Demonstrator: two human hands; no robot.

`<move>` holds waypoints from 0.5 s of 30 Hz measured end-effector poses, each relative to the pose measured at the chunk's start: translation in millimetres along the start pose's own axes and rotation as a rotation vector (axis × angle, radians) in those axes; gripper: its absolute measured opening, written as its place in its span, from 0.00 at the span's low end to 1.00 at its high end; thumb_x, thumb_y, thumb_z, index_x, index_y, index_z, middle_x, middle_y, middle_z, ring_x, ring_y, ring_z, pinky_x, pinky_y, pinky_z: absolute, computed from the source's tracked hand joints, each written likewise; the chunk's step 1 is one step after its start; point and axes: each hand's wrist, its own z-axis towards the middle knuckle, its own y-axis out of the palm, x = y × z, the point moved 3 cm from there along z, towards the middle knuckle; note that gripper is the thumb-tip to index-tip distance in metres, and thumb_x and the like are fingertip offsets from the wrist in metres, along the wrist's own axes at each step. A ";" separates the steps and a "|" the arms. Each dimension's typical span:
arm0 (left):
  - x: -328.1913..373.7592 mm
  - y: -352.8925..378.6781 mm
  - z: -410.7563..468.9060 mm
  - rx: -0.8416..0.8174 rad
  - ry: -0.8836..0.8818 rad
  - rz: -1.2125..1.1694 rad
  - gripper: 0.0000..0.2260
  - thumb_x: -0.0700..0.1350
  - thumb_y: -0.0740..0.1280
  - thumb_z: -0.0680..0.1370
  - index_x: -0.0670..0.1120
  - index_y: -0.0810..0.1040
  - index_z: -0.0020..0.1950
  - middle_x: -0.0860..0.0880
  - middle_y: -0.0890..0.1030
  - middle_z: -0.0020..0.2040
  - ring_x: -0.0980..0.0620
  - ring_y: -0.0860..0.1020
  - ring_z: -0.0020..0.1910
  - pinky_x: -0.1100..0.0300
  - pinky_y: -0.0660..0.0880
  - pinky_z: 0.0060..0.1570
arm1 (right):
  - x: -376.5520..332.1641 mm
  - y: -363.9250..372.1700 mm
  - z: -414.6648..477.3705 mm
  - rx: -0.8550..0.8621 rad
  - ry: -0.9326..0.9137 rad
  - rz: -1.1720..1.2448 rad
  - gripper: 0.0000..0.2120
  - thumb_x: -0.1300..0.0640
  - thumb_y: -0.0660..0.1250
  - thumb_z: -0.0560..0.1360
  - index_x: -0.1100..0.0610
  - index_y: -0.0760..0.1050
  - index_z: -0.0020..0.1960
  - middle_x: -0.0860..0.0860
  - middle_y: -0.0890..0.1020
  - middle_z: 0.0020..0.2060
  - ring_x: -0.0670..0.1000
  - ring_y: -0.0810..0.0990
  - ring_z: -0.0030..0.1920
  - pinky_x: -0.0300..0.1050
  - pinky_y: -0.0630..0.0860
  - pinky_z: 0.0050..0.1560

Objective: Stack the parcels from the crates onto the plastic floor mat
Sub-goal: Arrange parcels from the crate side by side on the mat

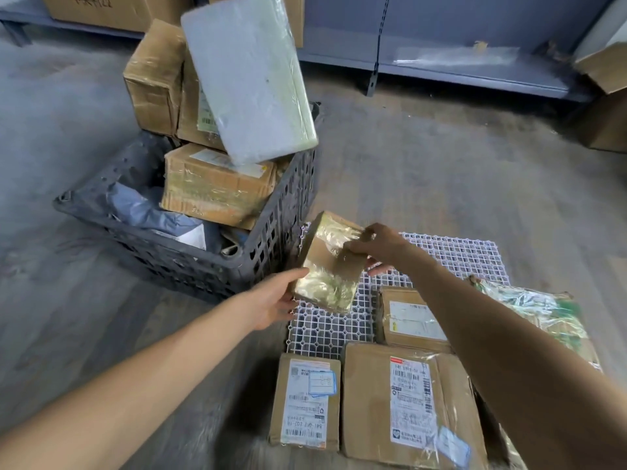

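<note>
Right now I hold the small taped parcel (330, 262) tilted above the white floor mat (325, 330), left hand (274, 300) gripping its lower side, right hand (376, 247) pinching its upper edge. Labelled parcels (305, 401) lie on the mat's near part; the dark crate (190, 262) stands just left.

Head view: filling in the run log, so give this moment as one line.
left hand: holds taped parcel | right hand: grips its far end | taped parcel: tilted over floor mat | crate: holds parcels
</note>
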 end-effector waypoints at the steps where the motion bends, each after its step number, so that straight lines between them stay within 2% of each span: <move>1: -3.2 -2.9 4.8 0.006 -0.003 -0.005 0.25 0.56 0.72 0.75 0.48 0.69 0.67 0.41 0.74 0.63 0.43 0.75 0.62 0.45 0.75 0.63 | 2.2 4.1 5.2 -0.001 -0.002 -0.001 0.24 0.51 0.75 0.73 0.57 0.69 0.62 0.57 0.80 0.48 0.53 0.82 0.37 0.47 0.83 0.31; 4: -11.4 -4.1 17.5 0.045 -0.001 0.033 0.21 0.57 0.70 0.77 0.48 0.71 0.64 0.43 0.76 0.61 0.44 0.76 0.61 0.44 0.74 0.64 | 12.6 15.6 20.3 0.041 -0.026 -0.067 0.24 0.51 0.74 0.74 0.58 0.70 0.66 0.59 0.79 0.55 0.54 0.82 0.41 0.48 0.84 0.35; 5: -13.2 -2.3 23.4 0.058 0.009 0.057 0.21 0.57 0.69 0.78 0.48 0.73 0.65 0.44 0.76 0.62 0.45 0.75 0.62 0.44 0.73 0.65 | 17.5 19.5 24.8 0.048 -0.032 -0.086 0.24 0.51 0.73 0.75 0.58 0.71 0.66 0.58 0.80 0.56 0.54 0.82 0.41 0.49 0.84 0.37; 9: -12.8 18.9 32.2 0.063 0.033 0.147 0.19 0.52 0.67 0.80 0.46 0.74 0.68 0.45 0.73 0.70 0.45 0.73 0.64 0.47 0.72 0.65 | 38.1 29.8 35.9 0.052 -0.035 -0.174 0.24 0.53 0.73 0.74 0.55 0.69 0.66 0.56 0.78 0.52 0.54 0.82 0.41 0.44 0.82 0.33; 12: -12.6 38.2 35.0 0.039 0.043 0.168 0.20 0.48 0.66 0.82 0.46 0.71 0.73 0.46 0.71 0.72 0.45 0.71 0.67 0.48 0.72 0.63 | 58.7 27.7 44.6 0.082 0.000 -0.218 0.25 0.54 0.72 0.75 0.57 0.69 0.68 0.56 0.79 0.53 0.58 0.82 0.51 0.52 0.83 0.45; 15: -8.6 48.1 40.3 0.031 0.066 0.152 0.17 0.46 0.65 0.82 0.50 0.72 0.71 0.47 0.72 0.71 0.48 0.71 0.60 0.48 0.74 0.59 | 75.6 17.7 46.2 0.118 0.030 -0.214 0.24 0.54 0.70 0.76 0.57 0.68 0.69 0.54 0.78 0.46 0.60 0.83 0.50 0.49 0.80 0.36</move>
